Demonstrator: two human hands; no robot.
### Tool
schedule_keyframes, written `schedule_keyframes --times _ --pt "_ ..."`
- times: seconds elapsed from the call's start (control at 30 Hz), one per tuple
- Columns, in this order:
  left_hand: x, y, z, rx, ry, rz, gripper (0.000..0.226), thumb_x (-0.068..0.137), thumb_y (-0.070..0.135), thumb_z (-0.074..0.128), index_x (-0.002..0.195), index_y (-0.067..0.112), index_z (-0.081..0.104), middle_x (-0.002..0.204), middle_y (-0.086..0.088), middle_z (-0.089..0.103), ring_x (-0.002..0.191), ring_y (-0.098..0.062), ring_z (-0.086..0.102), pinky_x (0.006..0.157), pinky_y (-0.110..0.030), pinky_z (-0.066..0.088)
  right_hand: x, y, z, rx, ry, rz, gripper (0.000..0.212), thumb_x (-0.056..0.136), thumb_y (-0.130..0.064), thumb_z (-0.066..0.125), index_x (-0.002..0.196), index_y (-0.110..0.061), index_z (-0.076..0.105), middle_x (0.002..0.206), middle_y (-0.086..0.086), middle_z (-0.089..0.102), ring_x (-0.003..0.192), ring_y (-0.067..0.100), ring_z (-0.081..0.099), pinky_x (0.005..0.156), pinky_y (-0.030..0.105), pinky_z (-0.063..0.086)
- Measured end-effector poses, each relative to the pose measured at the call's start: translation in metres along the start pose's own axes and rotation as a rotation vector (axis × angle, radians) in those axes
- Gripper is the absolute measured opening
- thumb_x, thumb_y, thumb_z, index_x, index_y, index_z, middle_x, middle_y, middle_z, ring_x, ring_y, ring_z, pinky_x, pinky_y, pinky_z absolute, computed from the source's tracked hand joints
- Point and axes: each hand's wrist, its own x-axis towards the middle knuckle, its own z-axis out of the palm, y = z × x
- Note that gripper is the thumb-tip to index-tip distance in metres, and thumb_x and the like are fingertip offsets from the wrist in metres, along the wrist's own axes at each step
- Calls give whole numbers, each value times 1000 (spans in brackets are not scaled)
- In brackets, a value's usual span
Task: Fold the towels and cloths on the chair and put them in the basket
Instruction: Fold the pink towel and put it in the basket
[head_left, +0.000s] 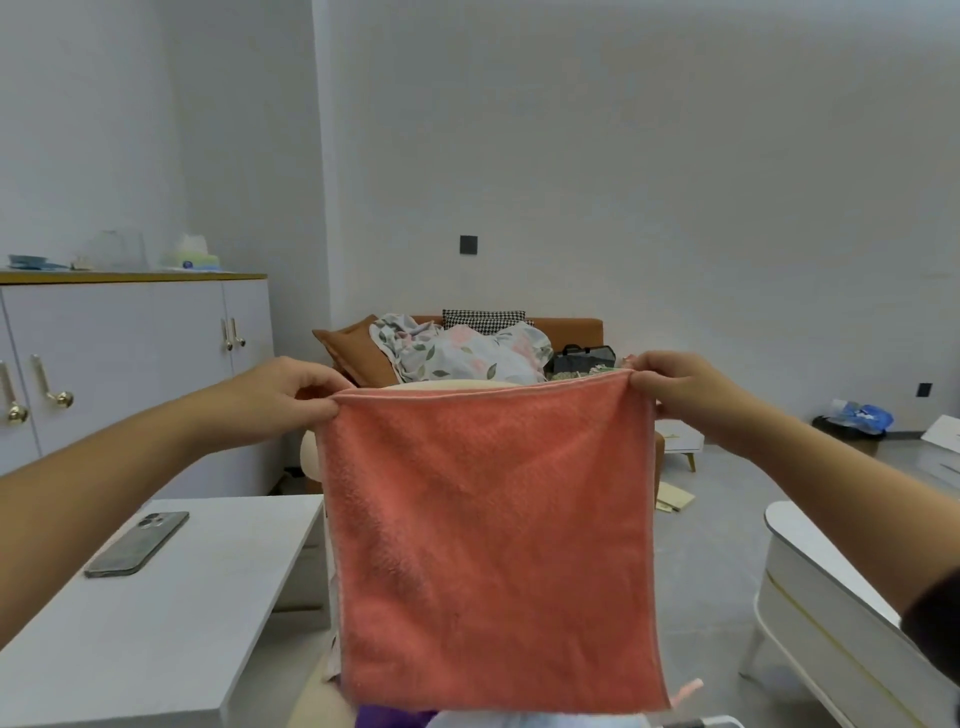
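As left hand and right hand seemingly pinch its corners, towel hangs.

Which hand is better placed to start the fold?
Right, marginally. The left hand and right hand each pinch a top corner of the towel; the right holds slightly higher, so it could probably swing across.

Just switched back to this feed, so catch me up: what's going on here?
A person holds a coral-pink towel up in the air, spread flat and not yet folded. The left hand pinches its top left corner, and the right hand pinches its top right corner. A purple cloth peeks out below its lower edge.
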Motion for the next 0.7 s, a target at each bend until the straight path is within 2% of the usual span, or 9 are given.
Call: schedule_keyframes --times 0.1,0.2,0.23,0.3,0.37,0.47,0.5,0.6,0.7 --pt "-4 -3 -5 -177 -83 -44 10 83 27 68 92 27 74 89 10 72 87 -4 64 76 -18 46 -3 0 -4 276 -106 103 16 96 -17 49 100 -11 64 97 7 59 89 18 58 85 36 51" --pt "-4 -7 -11 -336 -46 -72 69 43 65 82 89 14 71 79 5 70 78 -6 65 67 -15 50 -2 -1 -8 411 -148 172 21 96 -19 49 106 -7 62 98 8 57 90 18 57 83 33 51" --pt "-4 -7 -12 -392 -9 -91 79 33 66 84 87 11 69 75 4 68 74 -7 65 66 -17 51 -2 -1 -9 436 -146 189 22 95 -20 50 107 -6 62 99 8 57 91 19 57 82 33 51" --pt "-2 -7 -14 -531 29 -109 84 24 63 87 83 8 63 67 2 64 66 -7 62 63 -18 52 0 -1 -10 486 -132 206 24 94 -22 51 108 -6 62 98 8 58 90 19 57 81 33 51" --pt "-1 -2 -13 -643 45 -103 77 26 57 90 77 9 57 62 3 58 59 -6 57 56 -16 50 2 -1 -9 533 -132 198 27 94 -23 51 110 -5 61 96 7 59 89 18 57 82 33 51" --pt "0 4 -10 -759 38 -126 48 55 42 83 77 10 55 63 2 55 60 -9 53 54 -16 46 4 -1 -7 574 -149 187 26 92 -24 52 109 -6 60 92 5 58 86 17 56 81 34 51" --pt "0 4 -10 -762 35 -133 50 56 43 83 82 9 56 65 1 56 61 -9 54 55 -17 46 4 -1 -7 591 -147 189 25 90 -25 53 106 -8 60 90 4 58 84 16 56 78 33 51" --pt "0 2 -15 -718 30 -157 90 28 59 89 93 4 61 65 3 61 57 -6 55 53 -17 49 5 0 -10 617 -131 191 31 82 -31 57 105 -10 59 87 3 57 79 15 56 71 31 50" --pt "3 -3 -17 -730 53 -159 93 25 60 89 95 3 62 67 3 62 59 -6 57 60 -21 52 5 0 -10 596 -121 189 19 93 -28 51 100 -12 59 83 1 56 74 13 54 64 28 48"
